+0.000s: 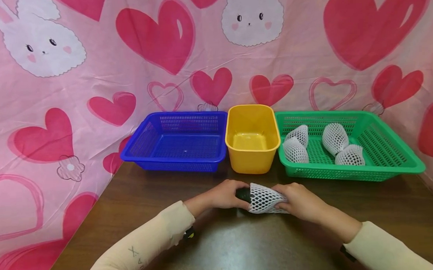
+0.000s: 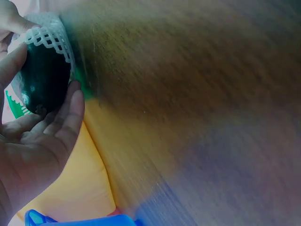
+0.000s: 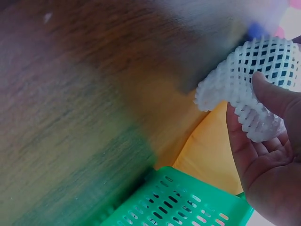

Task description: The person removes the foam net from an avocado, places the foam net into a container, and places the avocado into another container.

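A dark green avocado (image 1: pixel 243 194) lies partly inside a white foam net sleeve (image 1: pixel 264 199), low over the table in front of the yellow bin. My left hand (image 1: pixel 224 194) holds the bare end of the avocado, thumb on one side and fingers on the other. In the left wrist view the stem end of the avocado (image 2: pixel 44 80) sticks out of the net's mouth. My right hand (image 1: pixel 303 201) grips the other end of the sleeve. The right wrist view shows the thumb pressing on the net (image 3: pixel 263 61), whose loose tail hangs past the fingers.
Along the back of the brown table (image 1: pixel 207 248) stand a blue basket (image 1: pixel 181 165), a yellow bin (image 1: pixel 252 161) and a green basket (image 1: pixel 348 172). Several netted fruits (image 1: pixel 335 138) lie in the green basket. A pink heart-patterned cloth (image 1: pixel 205 55) hangs behind.
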`<state>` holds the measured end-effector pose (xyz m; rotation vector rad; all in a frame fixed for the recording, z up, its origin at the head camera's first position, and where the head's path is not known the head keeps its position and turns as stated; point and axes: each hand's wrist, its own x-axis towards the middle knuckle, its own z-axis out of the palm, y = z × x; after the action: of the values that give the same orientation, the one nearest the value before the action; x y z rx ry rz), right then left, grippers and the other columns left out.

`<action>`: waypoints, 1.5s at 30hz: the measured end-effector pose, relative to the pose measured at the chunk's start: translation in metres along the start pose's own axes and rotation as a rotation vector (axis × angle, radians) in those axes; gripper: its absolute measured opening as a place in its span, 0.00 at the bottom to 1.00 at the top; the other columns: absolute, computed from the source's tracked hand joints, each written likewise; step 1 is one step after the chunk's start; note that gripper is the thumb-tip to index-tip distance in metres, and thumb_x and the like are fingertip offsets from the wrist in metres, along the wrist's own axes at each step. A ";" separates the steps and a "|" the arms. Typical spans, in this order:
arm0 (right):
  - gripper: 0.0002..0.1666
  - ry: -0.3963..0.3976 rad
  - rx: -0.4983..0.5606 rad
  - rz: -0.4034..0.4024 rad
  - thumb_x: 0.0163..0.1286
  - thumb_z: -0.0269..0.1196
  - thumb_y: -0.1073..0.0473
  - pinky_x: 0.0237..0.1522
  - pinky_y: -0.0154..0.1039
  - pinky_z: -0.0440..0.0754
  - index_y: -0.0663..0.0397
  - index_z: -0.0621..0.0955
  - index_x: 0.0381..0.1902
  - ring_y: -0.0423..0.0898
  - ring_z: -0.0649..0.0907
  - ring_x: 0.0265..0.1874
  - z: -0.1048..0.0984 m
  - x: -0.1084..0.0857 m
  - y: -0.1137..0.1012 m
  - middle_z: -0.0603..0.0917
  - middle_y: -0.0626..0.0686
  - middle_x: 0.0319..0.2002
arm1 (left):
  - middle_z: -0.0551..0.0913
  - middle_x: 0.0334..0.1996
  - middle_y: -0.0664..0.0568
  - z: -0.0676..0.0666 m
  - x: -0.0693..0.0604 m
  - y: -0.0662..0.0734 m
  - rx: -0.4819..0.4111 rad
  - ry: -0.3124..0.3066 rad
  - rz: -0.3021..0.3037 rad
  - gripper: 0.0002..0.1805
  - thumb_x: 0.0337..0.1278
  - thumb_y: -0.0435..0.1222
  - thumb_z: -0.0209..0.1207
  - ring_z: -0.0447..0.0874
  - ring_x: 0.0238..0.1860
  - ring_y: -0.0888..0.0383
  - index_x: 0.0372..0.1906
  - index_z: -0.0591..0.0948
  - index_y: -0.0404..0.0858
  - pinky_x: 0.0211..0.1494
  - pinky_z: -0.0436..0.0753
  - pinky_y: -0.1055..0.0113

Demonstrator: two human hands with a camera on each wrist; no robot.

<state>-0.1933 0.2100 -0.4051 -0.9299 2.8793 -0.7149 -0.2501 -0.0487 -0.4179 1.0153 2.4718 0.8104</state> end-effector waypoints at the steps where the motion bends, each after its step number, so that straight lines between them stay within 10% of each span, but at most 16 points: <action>1: 0.21 -0.001 0.002 0.001 0.56 0.73 0.62 0.41 0.45 0.82 0.58 0.81 0.48 0.42 0.81 0.34 0.000 0.000 0.000 0.85 0.47 0.37 | 0.83 0.47 0.55 -0.001 0.000 0.000 -0.003 -0.001 0.000 0.34 0.47 0.49 0.72 0.77 0.45 0.66 0.58 0.79 0.37 0.52 0.73 0.74; 24: 0.21 0.065 -0.003 -0.020 0.56 0.73 0.61 0.36 0.39 0.82 0.55 0.82 0.48 0.40 0.80 0.33 -0.017 -0.010 0.005 0.84 0.45 0.37 | 0.83 0.49 0.53 -0.011 -0.020 -0.004 -0.031 0.120 -0.050 0.36 0.44 0.52 0.73 0.77 0.45 0.63 0.58 0.79 0.38 0.51 0.75 0.69; 45: 0.15 0.174 -0.038 0.034 0.58 0.72 0.55 0.26 0.35 0.75 0.49 0.82 0.42 0.37 0.75 0.25 -0.072 -0.023 -0.005 0.80 0.39 0.29 | 0.83 0.47 0.53 -0.017 -0.028 -0.007 -0.044 0.132 -0.080 0.37 0.46 0.52 0.72 0.77 0.44 0.62 0.60 0.77 0.37 0.50 0.75 0.67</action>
<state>-0.1840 0.2494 -0.3412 -0.8612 3.0608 -0.7786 -0.2427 -0.0791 -0.4062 0.8680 2.5742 0.9290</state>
